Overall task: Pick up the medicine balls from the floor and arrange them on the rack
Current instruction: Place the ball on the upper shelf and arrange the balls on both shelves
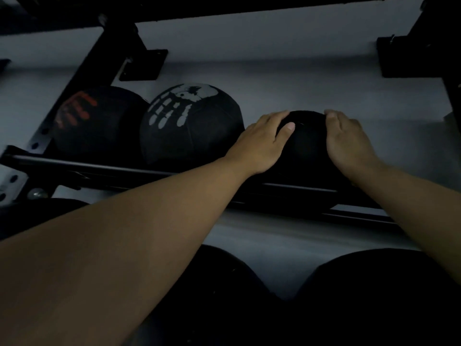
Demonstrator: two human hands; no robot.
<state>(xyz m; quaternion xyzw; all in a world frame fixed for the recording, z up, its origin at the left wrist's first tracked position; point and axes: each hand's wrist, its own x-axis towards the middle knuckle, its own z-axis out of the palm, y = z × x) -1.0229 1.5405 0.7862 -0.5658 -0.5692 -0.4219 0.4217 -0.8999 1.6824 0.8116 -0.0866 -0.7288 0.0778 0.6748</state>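
A plain black medicine ball (308, 146) sits on the black rack rails (112, 171), and both my hands press on it. My left hand (262, 143) cups its left side, my right hand (349, 141) its right side. Left of it rests a black ball with a white print (189, 126), touching or nearly touching my left hand. Further left lies a black ball with an orange-red print (97, 118) against the rack's upright. The lower half of the held ball is hidden behind the front rail.
A black slanted rack upright (74, 96) and brackets (144, 63) stand at the left, another bracket (409, 56) at the right. Dark rounded shapes, probably more balls (386, 283), sit on a lower level at the bottom. The scene is dim, with a grey wall behind.
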